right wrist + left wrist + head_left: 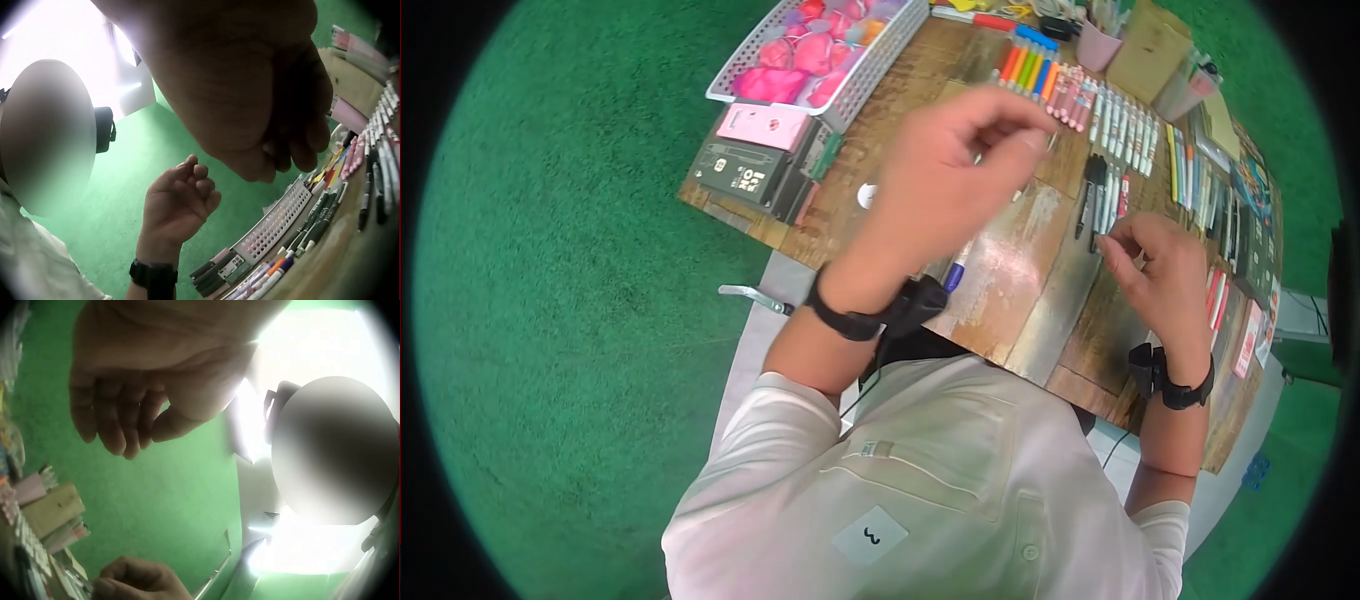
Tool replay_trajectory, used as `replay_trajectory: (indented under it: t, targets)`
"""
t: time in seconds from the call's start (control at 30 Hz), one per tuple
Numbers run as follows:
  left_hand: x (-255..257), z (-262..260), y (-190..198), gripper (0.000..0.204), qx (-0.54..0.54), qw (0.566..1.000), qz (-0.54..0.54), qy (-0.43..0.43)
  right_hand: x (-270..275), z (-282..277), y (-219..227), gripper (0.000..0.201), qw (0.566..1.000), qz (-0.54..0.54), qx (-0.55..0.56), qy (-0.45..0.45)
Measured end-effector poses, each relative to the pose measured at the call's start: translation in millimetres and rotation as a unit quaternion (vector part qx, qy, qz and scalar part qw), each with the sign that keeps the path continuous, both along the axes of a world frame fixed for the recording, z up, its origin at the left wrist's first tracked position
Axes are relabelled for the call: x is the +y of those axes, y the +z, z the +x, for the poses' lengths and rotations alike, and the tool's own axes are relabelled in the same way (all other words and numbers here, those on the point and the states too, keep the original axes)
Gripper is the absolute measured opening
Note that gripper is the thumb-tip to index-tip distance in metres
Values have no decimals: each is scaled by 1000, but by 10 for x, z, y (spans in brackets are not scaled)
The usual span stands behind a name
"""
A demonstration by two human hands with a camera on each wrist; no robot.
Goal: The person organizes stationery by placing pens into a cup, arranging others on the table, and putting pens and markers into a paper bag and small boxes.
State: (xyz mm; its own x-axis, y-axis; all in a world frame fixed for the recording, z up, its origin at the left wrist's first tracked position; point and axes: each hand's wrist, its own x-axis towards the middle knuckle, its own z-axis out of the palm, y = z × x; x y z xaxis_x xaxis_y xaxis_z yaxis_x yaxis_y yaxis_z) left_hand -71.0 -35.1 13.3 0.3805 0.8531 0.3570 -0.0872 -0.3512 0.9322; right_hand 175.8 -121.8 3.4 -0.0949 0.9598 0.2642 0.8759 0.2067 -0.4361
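Observation:
Raised over the left-middle of the wooden table, my left hand [965,165] has loosely bent fingers. In the left wrist view that hand [147,381] shows nothing between its fingers. My right hand [1162,270] hovers at the right, fingers loosely curled, thumb pointing to the table. Its fingertips overlap the lower ends of black pens [1086,200] and grey-white markers [1111,195]. In the right wrist view the right hand [250,106] is dark and its palm partly shadowed. A purple-capped marker [956,274] lies beside my left wrist, while dark green markers [319,215] lie below the right hand.
A white perforated basket [878,58] of pink packets stands at the far left, near dark boxes [745,175]. Rows of coloured markers [1028,65], pink markers [1072,98] and white markers [1125,130] line the back. A pink cup [1098,47] stands behind them.

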Motion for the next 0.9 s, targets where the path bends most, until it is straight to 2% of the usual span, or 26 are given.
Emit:
replay_trajectory:
  t: [0.1, 0.17, 0.23, 0.3, 0.37, 0.4, 0.47, 0.5, 0.57, 0.63, 0.73, 0.77, 0.9]
  targets:
    - [125, -585, 154, 15, 81, 990, 34, 111, 145, -139, 73, 13, 999, 0, 7, 34]
    - [226, -1020, 298, 18, 130, 977, 41, 165, 268, -250, 134, 11, 995, 13, -41, 94]
    - [400, -1481, 460, 20, 204, 951, 39, 231, 414, -427, 164, 12, 991, 26, -29, 130]
    - [635, -1949, 551, 26, 223, 947, 27, 230, 574, -659, 201, 13, 985, 40, -18, 165]
    - [863, -2320, 591, 33, 338, 901, -39, 270, 756, -937, 225, 20, 979, -17, 12, 203]
    - [969, -2462, 564, 33, 337, 900, -37, 276, 854, -1071, 232, 20, 978, -13, 11, 208]
    - [1154, -2700, 458, 41, 396, 880, -89, 249, 1060, -1332, 213, 28, 968, -81, 48, 234]
    - [1225, -2757, 419, 41, 394, 879, -87, 253, 1171, -1457, 145, 28, 967, -77, 46, 237]
    - [1341, -2797, 325, 46, 459, 849, -136, 223, 1375, -1702, -37, 36, 959, -65, 104, 255]
    - [1434, -2813, 185, 45, 467, 844, -121, 235, 1497, -1940, -66, 39, 964, -58, 88, 245]
    - [1525, -2803, 111, 49, 563, 801, -54, 194, 1594, -2251, -105, 43, 975, -32, 36, 216]
    - [1540, -2805, 98, 49, 561, 803, -52, 195, 1614, -2325, -114, 45, 980, -12, -3, 199]
    - [1545, -2826, -7, 44, 562, 802, -48, 195, 1608, -2516, -84, 45, 984, -25, -14, 174]
